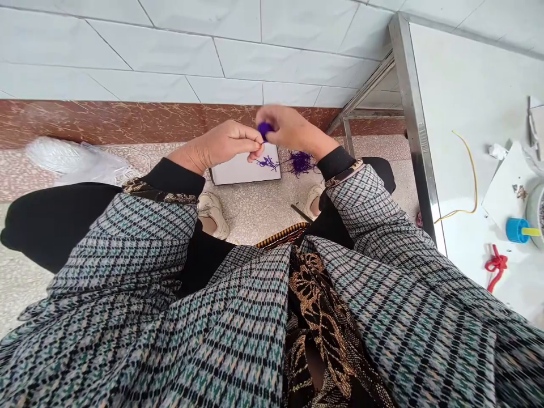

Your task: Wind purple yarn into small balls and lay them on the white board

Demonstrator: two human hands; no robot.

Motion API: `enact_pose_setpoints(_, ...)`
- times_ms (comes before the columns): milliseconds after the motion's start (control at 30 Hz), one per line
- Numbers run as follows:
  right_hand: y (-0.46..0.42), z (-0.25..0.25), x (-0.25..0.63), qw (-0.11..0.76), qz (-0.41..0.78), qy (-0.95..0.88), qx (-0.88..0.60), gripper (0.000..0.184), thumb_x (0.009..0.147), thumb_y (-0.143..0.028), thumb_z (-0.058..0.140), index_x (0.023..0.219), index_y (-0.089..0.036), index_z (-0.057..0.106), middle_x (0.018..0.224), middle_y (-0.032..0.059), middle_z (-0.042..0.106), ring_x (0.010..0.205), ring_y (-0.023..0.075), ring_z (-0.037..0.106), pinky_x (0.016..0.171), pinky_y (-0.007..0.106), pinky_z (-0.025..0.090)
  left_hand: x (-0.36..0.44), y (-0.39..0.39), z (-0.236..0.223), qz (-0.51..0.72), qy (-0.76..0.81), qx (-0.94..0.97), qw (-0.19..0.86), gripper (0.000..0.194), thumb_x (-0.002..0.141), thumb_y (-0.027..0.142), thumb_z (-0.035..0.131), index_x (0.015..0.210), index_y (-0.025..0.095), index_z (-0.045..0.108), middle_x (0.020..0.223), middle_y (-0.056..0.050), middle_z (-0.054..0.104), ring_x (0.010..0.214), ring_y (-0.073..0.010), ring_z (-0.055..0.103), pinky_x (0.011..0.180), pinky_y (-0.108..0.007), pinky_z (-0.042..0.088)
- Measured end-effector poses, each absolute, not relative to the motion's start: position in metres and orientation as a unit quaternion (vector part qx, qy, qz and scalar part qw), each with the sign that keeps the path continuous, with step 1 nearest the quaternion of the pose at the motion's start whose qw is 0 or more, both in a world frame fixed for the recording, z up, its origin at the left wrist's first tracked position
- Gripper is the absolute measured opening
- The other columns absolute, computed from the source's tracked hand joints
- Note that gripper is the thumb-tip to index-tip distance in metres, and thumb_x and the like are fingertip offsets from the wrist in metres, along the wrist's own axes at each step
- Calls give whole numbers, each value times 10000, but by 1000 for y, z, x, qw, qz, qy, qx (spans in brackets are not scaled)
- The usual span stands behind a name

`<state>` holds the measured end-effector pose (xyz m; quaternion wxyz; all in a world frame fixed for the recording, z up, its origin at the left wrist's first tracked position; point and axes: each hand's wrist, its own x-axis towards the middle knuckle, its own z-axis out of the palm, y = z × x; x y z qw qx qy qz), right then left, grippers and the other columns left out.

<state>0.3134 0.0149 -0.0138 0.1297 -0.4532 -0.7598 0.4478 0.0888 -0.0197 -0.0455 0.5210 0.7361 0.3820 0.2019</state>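
My left hand (225, 144) and my right hand (289, 129) are held out together in front of my knees. Both pinch a small purple tuft of thread (264, 130) between their fingertips; the right hand is slightly blurred. Below them on the floor lies a white board (238, 170) with purple thread scraps (267, 164) on it, and a bigger bundle of purple thread (301, 162) lies just beside its right edge. My shoes (215, 213) rest on the speckled floor.
A white table with a metal frame (414, 124) stands at the right, carrying a yellow cord (471, 170), a red cord (496, 265), a blue cap (515, 229) and white paper. A clear plastic bag (72, 161) lies at the left by the tiled wall.
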Motion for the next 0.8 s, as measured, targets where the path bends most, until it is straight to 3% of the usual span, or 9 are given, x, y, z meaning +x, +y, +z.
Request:
enact_pose_setpoints(67,14,-14,324,33,495,-777,-386,329,763,74,707,952,-194,684,913,-6,705,897,172,653,793,242,516,81,-16,-51,222,399,725,516,221,910,291,686,722,190,746,764,-83,719,859,-248,758,1057,-424,648)
enact_pose_setpoints(133,13,-15,330,21,615,-724,-310,305,748,12,721,982,-182,707,921,-2,723,846,155,640,736,227,523,76,-13,-64,262,408,695,531,193,884,274,705,712,195,746,750,-85,702,910,-281,790,1084,-471,652)
enact_pose_setpoints(267,15,-16,332,250,769,-541,-232,429,696,-200,833,1063,-221,611,1017,-2,734,716,117,608,630,227,568,74,-11,-90,325,376,607,621,244,875,353,783,701,195,719,751,-112,710,914,-334,812,1068,-559,675)
enact_pose_setpoints(367,26,-6,338,456,746,-427,-232,530,724,-275,934,1103,-256,563,1064,-11,743,693,96,557,696,206,618,73,-13,-107,307,351,567,679,290,862,401,873,721,180,748,762,-126,728,884,-333,803,1050,-554,678)
enact_pose_setpoints(467,42,12,358,620,661,-364,-216,434,781,-344,936,1019,-292,577,1009,-16,703,806,140,574,890,202,660,67,-20,-132,270,392,512,715,225,796,311,941,727,159,792,750,-127,726,826,-292,766,971,-463,661)
enact_pose_setpoints(600,61,32,394,685,574,-371,-252,201,844,-285,843,941,-366,687,994,-5,696,992,210,648,1170,302,651,59,-41,-174,260,486,418,722,265,862,281,925,692,160,762,644,-75,610,690,-216,615,811,-373,584)
enact_pose_setpoints(700,67,36,409,729,530,-343,-267,184,900,-243,801,906,-385,685,1043,-33,754,982,199,706,1160,313,675,52,-65,-199,259,552,369,702,364,973,391,874,741,193,676,589,12,443,643,-199,543,779,-358,560)
enact_pose_setpoints(800,63,40,414,744,513,-335,-268,238,848,-206,833,868,-396,693,1007,-64,786,1009,200,785,1113,293,701,44,-88,-216,219,608,340,683,340,972,415,847,796,212,639,605,23,458,638,-206,540,739,-354,532)
